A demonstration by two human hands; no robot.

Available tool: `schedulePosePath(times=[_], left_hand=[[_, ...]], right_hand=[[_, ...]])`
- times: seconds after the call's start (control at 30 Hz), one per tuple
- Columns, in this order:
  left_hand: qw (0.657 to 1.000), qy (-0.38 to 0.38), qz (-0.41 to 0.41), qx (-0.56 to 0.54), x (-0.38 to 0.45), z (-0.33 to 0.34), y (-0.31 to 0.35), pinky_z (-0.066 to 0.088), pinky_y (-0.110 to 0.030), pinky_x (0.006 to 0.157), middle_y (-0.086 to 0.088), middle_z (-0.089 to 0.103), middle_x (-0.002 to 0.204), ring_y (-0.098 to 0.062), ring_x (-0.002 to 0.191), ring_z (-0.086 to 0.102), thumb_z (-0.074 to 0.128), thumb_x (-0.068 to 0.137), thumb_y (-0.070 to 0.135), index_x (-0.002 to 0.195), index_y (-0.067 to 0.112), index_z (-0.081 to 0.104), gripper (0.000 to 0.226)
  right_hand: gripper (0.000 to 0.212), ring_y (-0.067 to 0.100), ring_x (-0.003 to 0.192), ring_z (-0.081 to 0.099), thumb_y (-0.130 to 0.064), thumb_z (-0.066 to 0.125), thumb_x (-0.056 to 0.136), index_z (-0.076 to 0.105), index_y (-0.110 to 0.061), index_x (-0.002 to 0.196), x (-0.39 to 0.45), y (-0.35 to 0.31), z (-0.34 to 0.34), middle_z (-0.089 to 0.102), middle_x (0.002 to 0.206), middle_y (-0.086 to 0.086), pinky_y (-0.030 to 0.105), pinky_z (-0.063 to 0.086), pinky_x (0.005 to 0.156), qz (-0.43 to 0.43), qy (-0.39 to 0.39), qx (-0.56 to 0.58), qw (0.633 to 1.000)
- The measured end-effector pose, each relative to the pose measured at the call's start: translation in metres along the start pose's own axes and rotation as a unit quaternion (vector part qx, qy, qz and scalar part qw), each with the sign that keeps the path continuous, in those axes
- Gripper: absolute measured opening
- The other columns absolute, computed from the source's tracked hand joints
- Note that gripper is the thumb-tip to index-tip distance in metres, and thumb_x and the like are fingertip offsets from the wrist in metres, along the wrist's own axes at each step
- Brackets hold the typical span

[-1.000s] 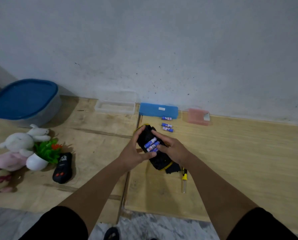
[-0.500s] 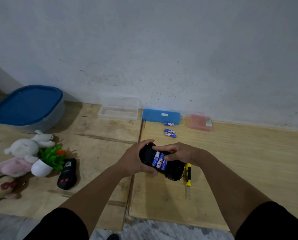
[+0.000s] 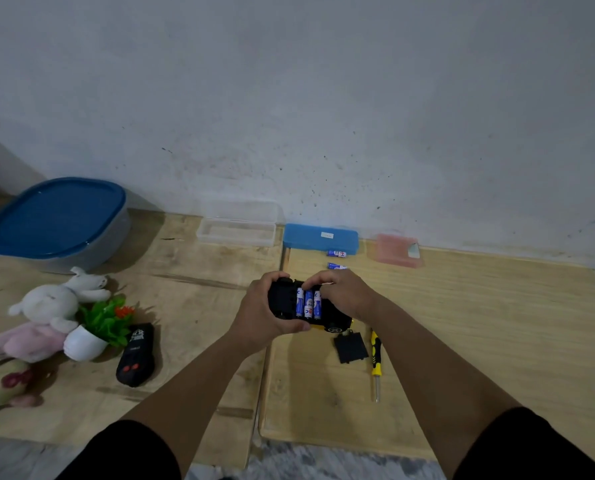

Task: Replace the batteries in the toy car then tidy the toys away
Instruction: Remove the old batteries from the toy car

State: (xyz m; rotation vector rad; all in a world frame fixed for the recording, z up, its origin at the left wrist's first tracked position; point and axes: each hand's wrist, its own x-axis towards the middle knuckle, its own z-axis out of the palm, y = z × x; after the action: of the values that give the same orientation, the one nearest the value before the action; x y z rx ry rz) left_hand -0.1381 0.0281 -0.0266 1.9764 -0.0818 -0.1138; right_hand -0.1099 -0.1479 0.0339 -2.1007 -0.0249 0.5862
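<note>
I hold the black and yellow toy car (image 3: 284,301) upside down above the wooden boards. My left hand (image 3: 259,315) grips its left end. My right hand (image 3: 346,294) grips the right side, fingertips curled over the far edge of the battery bay. Three blue batteries (image 3: 308,303) sit side by side in the bay. The black battery cover (image 3: 350,347) lies on the board below the car, and a yellow-handled screwdriver (image 3: 375,362) lies just right of it. Two loose batteries (image 3: 336,259) lie near the blue case.
Along the wall stand a blue-lidded tub (image 3: 55,221), a clear box (image 3: 237,228), a blue case (image 3: 321,238) and a pink box (image 3: 396,252). At left lie a white bunny plush (image 3: 55,299), pink plush (image 3: 25,341), potted plant toy (image 3: 98,329), striped plush (image 3: 0,381) and black remote (image 3: 136,355).
I have lifted and turned the car so its battery bay faces me. The battery cover and the whole screwdriver now show on the board. My right hand shifted to the car's far right edge.
</note>
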Motion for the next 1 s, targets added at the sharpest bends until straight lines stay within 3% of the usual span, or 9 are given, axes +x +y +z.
schedulePosePath(times=[0.17,0.27,0.37,0.47,0.57,0.67,0.77,0.87,1.0], left_hand=[[1.0,0.001,0.0,0.008,-0.001,-0.002,-0.003,0.049,-0.021,0.087,0.002,0.051,0.115,-0.008,0.104,0.053,0.094,0.044,0.027,0.118,0.029,0.048,0.087],[1.0,0.001,-0.004,0.003,-0.004,0.0,-0.004,0.045,-0.014,0.082,0.003,0.05,0.114,-0.006,0.103,0.053,0.095,0.044,0.024,0.117,0.029,0.048,0.087],[1.0,0.004,-0.007,-0.001,-0.006,0.001,-0.006,0.047,-0.013,0.081,0.004,0.051,0.115,-0.007,0.104,0.053,0.095,0.045,0.023,0.117,0.029,0.047,0.086],[1.0,0.015,-0.014,-0.01,-0.003,-0.002,-0.009,0.047,-0.009,0.074,0.003,0.052,0.116,-0.006,0.103,0.054,0.094,0.047,0.021,0.119,0.025,0.047,0.087],[1.0,0.026,-0.012,-0.011,-0.001,-0.005,-0.007,0.049,-0.012,0.076,0.003,0.053,0.113,-0.007,0.1,0.055,0.094,0.046,0.022,0.118,0.025,0.047,0.086],[0.999,0.041,-0.013,-0.007,0.003,-0.007,-0.006,0.051,-0.022,0.082,0.001,0.054,0.115,-0.012,0.104,0.055,0.094,0.045,0.028,0.118,0.025,0.047,0.087],[0.999,0.042,-0.011,-0.003,0.006,-0.012,-0.004,0.05,-0.021,0.082,-0.001,0.052,0.115,-0.013,0.104,0.055,0.094,0.046,0.025,0.118,0.026,0.047,0.086],[0.999,0.047,-0.01,0.007,0.005,-0.017,-0.003,0.049,-0.024,0.086,0.0,0.048,0.117,-0.012,0.106,0.052,0.094,0.048,0.024,0.121,0.026,0.046,0.087],[0.999,0.042,-0.003,0.012,0.002,-0.017,0.0,0.046,-0.018,0.083,0.001,0.046,0.117,-0.01,0.105,0.051,0.093,0.049,0.023,0.119,0.028,0.046,0.085]], right_hand=[[0.035,0.009,0.073,0.053,-0.001,0.034,0.09,0.066,-0.012,0.098,0.002,-0.012,0.007,0.054,0.082,-0.007,0.019,0.045,0.059,0.033,0.009,-0.007,0.999],[0.026,0.012,0.08,0.054,-0.009,0.04,0.093,0.064,-0.01,0.103,0.001,-0.011,0.012,0.057,0.093,0.0,0.022,0.045,0.065,0.039,0.003,-0.016,0.999],[0.01,0.017,0.092,0.056,-0.028,0.059,0.089,0.057,-0.019,0.092,0.0,-0.002,0.018,0.055,0.108,0.002,0.024,0.047,0.066,0.0,0.017,-0.032,0.999],[0.02,0.018,0.109,0.056,-0.026,0.069,0.082,0.05,-0.028,0.075,0.0,0.001,0.026,0.061,0.122,-0.001,0.034,0.048,0.087,-0.082,0.073,-0.041,0.993],[0.025,0.014,0.097,0.064,-0.017,0.07,0.079,0.049,-0.028,0.071,-0.002,-0.001,0.034,0.07,0.101,-0.003,0.04,0.052,0.088,-0.119,0.11,-0.005,0.987],[0.015,0.015,0.089,0.063,-0.011,0.064,0.083,0.051,-0.019,0.084,-0.002,-0.005,0.041,0.066,0.089,-0.001,0.032,0.053,0.079,-0.152,0.154,0.02,0.976],[0.013,0.018,0.091,0.06,-0.01,0.045,0.094,0.052,-0.016,0.104,0.001,-0.01,0.034,0.056,0.096,0.001,0.031,0.053,0.07,-0.122,0.217,0.047,0.967],[0.028,0.02,0.099,0.055,-0.007,0.035,0.095,0.059,-0.017,0.108,0.005,-0.007,0.025,0.049,0.107,0.005,0.023,0.048,0.066,-0.071,0.166,-0.002,0.984],[0.038,0.014,0.096,0.044,-0.006,0.036,0.093,0.065,-0.019,0.114,0.007,-0.005,0.022,0.04,0.102,0.004,0.02,0.041,0.072,-0.048,0.127,-0.062,0.989]])
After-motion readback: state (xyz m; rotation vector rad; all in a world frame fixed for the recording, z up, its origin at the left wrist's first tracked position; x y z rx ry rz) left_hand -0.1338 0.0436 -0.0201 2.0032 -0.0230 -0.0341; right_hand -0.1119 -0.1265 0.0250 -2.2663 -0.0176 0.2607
